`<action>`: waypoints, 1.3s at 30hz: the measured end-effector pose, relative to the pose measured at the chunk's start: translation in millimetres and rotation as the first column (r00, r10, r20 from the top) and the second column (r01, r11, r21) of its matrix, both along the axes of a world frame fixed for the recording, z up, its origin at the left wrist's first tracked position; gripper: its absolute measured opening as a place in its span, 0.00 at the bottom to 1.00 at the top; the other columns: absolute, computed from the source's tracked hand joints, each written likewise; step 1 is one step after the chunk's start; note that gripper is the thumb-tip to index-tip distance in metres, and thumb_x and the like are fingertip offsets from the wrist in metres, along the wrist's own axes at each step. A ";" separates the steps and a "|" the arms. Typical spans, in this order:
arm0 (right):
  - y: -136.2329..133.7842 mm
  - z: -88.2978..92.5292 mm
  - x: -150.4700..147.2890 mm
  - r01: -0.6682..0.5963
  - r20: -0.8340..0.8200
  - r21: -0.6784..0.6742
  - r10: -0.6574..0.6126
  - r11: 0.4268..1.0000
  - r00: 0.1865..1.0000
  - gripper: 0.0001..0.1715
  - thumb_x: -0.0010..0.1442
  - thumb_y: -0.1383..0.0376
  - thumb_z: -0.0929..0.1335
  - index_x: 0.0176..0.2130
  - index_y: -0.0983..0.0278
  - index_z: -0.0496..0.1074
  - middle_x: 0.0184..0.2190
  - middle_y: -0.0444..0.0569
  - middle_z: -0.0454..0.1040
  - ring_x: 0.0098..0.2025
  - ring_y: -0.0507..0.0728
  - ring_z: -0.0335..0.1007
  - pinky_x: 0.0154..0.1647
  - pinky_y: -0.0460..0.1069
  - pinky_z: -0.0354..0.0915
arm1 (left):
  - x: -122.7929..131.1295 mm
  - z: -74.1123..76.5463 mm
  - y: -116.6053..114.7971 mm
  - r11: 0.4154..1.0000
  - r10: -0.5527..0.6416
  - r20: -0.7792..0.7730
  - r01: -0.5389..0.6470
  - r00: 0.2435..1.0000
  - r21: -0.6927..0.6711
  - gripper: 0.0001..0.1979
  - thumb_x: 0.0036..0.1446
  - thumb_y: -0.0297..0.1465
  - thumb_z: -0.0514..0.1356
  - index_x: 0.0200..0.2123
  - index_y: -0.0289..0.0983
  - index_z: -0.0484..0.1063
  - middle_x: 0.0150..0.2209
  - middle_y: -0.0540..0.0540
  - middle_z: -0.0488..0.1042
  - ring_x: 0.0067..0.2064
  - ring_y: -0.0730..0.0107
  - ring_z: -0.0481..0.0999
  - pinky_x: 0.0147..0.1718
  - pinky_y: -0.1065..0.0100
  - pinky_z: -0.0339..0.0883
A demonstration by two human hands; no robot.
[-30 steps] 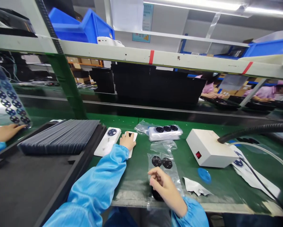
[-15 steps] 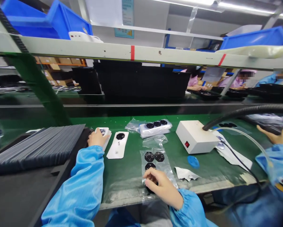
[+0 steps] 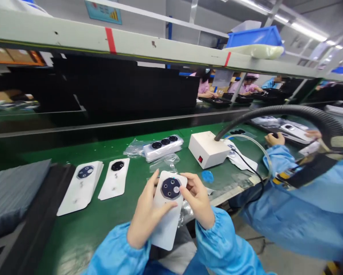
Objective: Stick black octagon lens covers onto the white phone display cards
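Note:
A white phone back cover [image 3: 166, 230] with a dark eight-sided camera plate [image 3: 170, 188] is raised at the table's front edge. My left hand [image 3: 148, 214] grips its left side, thumb laid across the front. At the upper right edge, my right hand [image 3: 199, 198] pinches the cover, its thumb on the rim of the camera plate. Beneath my hands, clear plastic [image 3: 186, 214] is partly hidden. To the left lies one similar cover [image 3: 115, 183], beside a stack of covers [image 3: 79, 191].
Dark grey sheets [image 3: 19, 191] stand packed in a black tray at far left. Behind my hands lies a plastic-wrapped pack [image 3: 164, 148] with black plates on top. A white box [image 3: 208, 151] with a red switch and thick hose stands right. A co-worker's sleeve [image 3: 306, 198] is beyond it.
My left hand has come from the stack to the front middle. My right hand has lifted off the plastic sheet of black plates. Both now hold a cover. The view has turned right.

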State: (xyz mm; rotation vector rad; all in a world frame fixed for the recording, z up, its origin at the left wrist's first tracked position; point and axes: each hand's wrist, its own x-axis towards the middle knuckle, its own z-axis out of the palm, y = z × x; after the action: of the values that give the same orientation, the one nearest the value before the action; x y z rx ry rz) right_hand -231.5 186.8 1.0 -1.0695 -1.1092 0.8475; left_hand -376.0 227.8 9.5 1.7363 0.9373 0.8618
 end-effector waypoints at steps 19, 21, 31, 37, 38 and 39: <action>-63.9 -4.3 39.9 0.206 0.712 0.472 -0.509 0.857 0.483 0.19 0.55 0.71 0.64 0.46 0.58 0.70 0.46 0.51 0.62 0.47 0.59 0.58 0.46 0.58 0.60 | 48.2 -15.7 -48.8 0.732 -0.126 0.417 0.368 0.900 -0.573 0.40 0.47 0.42 0.62 0.61 0.48 0.49 0.60 0.47 0.61 0.57 0.54 0.64 0.55 0.61 0.59; -70.6 -6.2 43.9 0.274 0.648 0.490 -0.556 0.828 0.521 0.13 0.56 0.68 0.64 0.42 0.60 0.70 0.40 0.50 0.65 0.43 0.56 0.60 0.44 0.56 0.61 | 60.5 -30.6 -52.4 0.795 -0.139 0.333 0.305 0.933 -0.524 0.44 0.43 0.46 0.63 0.62 0.45 0.48 0.60 0.46 0.61 0.59 0.51 0.59 0.59 0.58 0.51; -109.2 -20.7 70.0 0.470 0.511 0.314 -0.564 0.825 0.649 0.10 0.57 0.59 0.65 0.30 0.64 0.68 0.30 0.48 0.64 0.35 0.54 0.61 0.36 0.50 0.61 | 108.2 -64.2 -80.8 0.662 -0.220 0.422 0.452 0.880 -0.598 0.49 0.39 0.52 0.62 0.62 0.42 0.47 0.62 0.41 0.56 0.57 0.41 0.61 0.43 0.54 0.71; -126.0 -19.6 85.9 0.459 0.523 0.276 -0.532 0.845 0.666 0.13 0.57 0.58 0.65 0.28 0.65 0.66 0.30 0.48 0.64 0.34 0.53 0.62 0.34 0.49 0.61 | 117.4 -51.5 -83.8 0.496 -0.264 0.439 0.512 0.859 -0.702 0.47 0.41 0.51 0.62 0.62 0.41 0.50 0.60 0.40 0.59 0.48 0.46 0.72 0.44 0.57 0.70; -129.6 -18.5 88.3 0.453 0.532 0.266 -0.522 0.851 0.667 0.12 0.57 0.59 0.65 0.28 0.65 0.66 0.30 0.48 0.64 0.34 0.53 0.62 0.34 0.49 0.61 | 118.5 -49.0 -84.5 0.464 -0.277 0.449 0.527 0.850 -0.712 0.46 0.42 0.50 0.62 0.62 0.42 0.49 0.59 0.40 0.61 0.45 0.48 0.74 0.42 0.57 0.71; -133.3 -17.3 90.7 0.448 0.556 0.261 -0.512 0.855 0.655 0.11 0.57 0.59 0.65 0.28 0.65 0.65 0.30 0.48 0.64 0.34 0.53 0.62 0.35 0.48 0.61 | 119.4 -46.2 -85.8 0.427 -0.290 0.461 0.545 0.839 -0.722 0.46 0.43 0.50 0.61 0.62 0.42 0.49 0.58 0.39 0.63 0.42 0.50 0.76 0.39 0.56 0.72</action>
State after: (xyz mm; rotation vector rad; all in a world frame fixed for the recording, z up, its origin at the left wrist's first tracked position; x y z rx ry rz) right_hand -140.8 53.5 -16.3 -1.5198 -1.2824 -0.0145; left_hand -256.6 142.1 -36.7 0.8697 0.5119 0.1863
